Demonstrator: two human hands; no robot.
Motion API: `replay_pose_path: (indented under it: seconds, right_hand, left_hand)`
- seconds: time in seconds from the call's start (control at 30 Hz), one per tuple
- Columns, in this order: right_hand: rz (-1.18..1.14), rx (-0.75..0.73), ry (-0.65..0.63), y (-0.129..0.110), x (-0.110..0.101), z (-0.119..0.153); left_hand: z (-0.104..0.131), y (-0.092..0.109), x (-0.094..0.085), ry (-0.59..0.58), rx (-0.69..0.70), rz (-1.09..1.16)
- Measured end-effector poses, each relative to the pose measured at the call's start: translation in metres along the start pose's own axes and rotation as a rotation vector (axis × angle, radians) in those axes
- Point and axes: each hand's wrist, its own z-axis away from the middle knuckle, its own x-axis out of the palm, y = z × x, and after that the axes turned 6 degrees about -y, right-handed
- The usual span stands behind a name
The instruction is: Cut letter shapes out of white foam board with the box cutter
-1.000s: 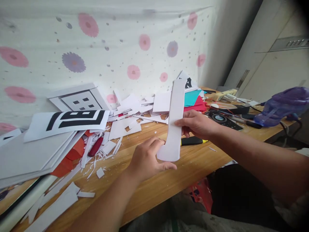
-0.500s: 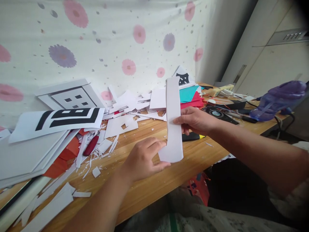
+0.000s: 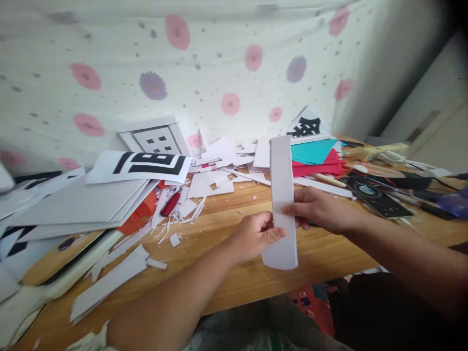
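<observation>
A long strip of white foam board (image 3: 282,175) stands nearly upright above the wooden table (image 3: 234,292), its lower end flaring to the left. My right hand (image 3: 316,208) grips its right edge, thumb across the front face and fingers behind. On the left edge, lower down, my left hand (image 3: 256,236) pinches the strip with the thumb on the front; its other fingers curl at and behind the edge, partly hidden. White scraps (image 3: 210,184) and a dark red-handled tool (image 3: 170,204) lie on the table beyond my left hand.
At left, a printed sheet (image 3: 146,165) tops a stack of white boards (image 3: 84,202). Teal paper (image 3: 314,152) and red paper (image 3: 321,167) lie at the back right. A black device with a round dial (image 3: 376,195) and cables sit farther right. A flowered curtain (image 3: 204,63) hangs behind.
The view has swung left, so the scene sits farther right. My left hand has moved up from the strip's lower corner and now closes on its left edge. My right hand keeps its hold.
</observation>
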Motion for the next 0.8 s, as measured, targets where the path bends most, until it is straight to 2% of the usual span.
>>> replay_pose_path:
  seconds: [0.07,0.13,0.23,0.33,0.4,0.43,0.5,0.6,0.7,0.8]
  right_hand:
    - [-0.011,0.012,-0.016,-0.001,0.009,-0.003]
    - [-0.054,0.020,-0.037,-0.001,0.015,-0.004]
    - [-0.151,0.013,-0.096,0.001,0.022,-0.006]
    - [-0.251,-0.012,-0.140,0.005,0.025,-0.006]
    - [-0.322,-0.034,-0.104,0.007,0.023,-0.008]
    - [-0.362,-0.040,-0.049,0.008,0.020,-0.009]
    - [-0.460,-0.065,0.133,0.008,0.013,-0.011]
    - [-0.605,-0.171,0.406,0.009,0.006,-0.012]
    - [-0.620,-0.211,0.511,0.010,0.011,-0.013]
    - [-0.613,-0.186,0.560,0.014,0.019,-0.021]
  left_hand:
    - [-0.002,-0.003,0.000,0.019,-0.099,0.148]
    - [-0.001,-0.003,-0.002,-0.036,-0.188,0.290]
    - [0.004,0.001,-0.006,-0.180,-0.227,0.451]
    - [0.008,0.007,-0.010,-0.403,-0.230,0.535]
    - [0.009,0.008,-0.015,-0.513,-0.258,0.603]
    - [0.008,0.007,-0.017,-0.518,-0.258,0.642]
    - [0.007,0.003,-0.021,-0.432,-0.198,0.738]
    - [0.003,-0.005,-0.017,-0.215,-0.026,0.838]
    - [-0.002,-0.009,-0.004,0.058,0.038,0.867]
    - [-0.010,-0.010,0.005,0.321,0.016,0.737]
